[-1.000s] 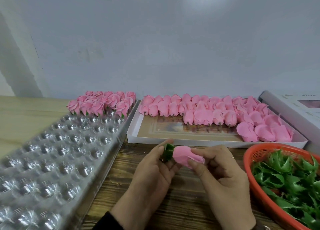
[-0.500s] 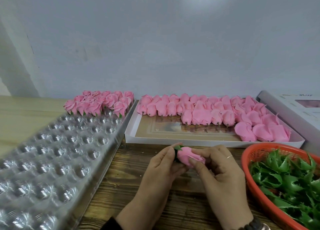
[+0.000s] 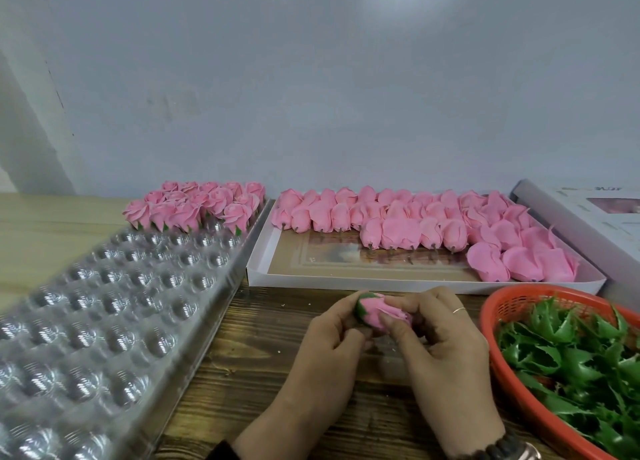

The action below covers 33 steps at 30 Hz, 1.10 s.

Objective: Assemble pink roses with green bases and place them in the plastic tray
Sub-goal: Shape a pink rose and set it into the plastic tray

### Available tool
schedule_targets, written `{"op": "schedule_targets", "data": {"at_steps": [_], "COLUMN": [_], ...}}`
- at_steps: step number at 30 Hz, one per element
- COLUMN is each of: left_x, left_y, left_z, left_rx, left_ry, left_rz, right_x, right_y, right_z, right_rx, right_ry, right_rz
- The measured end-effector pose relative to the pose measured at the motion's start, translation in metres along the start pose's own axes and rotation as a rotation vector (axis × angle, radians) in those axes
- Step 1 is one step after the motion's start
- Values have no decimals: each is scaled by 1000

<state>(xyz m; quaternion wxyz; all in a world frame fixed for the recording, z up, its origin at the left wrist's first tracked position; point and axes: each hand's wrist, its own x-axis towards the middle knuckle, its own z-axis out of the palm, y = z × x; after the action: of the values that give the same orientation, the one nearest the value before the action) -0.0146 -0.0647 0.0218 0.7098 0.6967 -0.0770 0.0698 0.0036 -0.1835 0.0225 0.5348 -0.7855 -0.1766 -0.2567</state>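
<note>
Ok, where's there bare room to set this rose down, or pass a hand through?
Free: the empty cups of the plastic tray, everything nearer than the finished roses at its far end; the wood strip between tray and hands; the bare front of the white box. Crowded: the box's far and right side with buds, and the red basket full of green bases.

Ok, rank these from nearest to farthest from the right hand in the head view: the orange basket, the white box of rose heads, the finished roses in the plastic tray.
1. Orange basket, just right of the right hand.
2. White box, directly behind it.
3. Finished roses, far back left, at the plastic tray's far end.
</note>
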Motion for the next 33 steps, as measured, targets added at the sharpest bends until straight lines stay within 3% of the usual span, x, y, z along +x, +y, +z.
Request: {"op": "schedule_targets", "data": {"at_steps": [6, 15, 22, 26, 28, 31, 33], "left_x": [1, 2, -3, -4, -5, -3, -1], "left_y": [-1, -2, 3, 8, 14, 15, 15], "left_z": [-2, -20, -9, -6, -6, -7, -8], "left_rx": [70, 699, 685, 513, 232, -116, -339], "left_ry": [-72, 82, 18, -12, -17, 105, 213], "left_rz": [70, 72, 28, -14, -70, -146, -172], "right_x": [2, -1, 2, 1, -1, -5, -7], "right_y": [0, -9, -7, -9, -11, -11, -8], "right_z": [-1, -1, -2, -2, -2, 0, 3], "right_rx": [1, 136, 107, 91, 131, 239, 244], "right_ry": [-3, -183, -397, -408, -295, -120, -108], "right_rz": [-12, -66, -84, -113, -107, 7, 63]}}
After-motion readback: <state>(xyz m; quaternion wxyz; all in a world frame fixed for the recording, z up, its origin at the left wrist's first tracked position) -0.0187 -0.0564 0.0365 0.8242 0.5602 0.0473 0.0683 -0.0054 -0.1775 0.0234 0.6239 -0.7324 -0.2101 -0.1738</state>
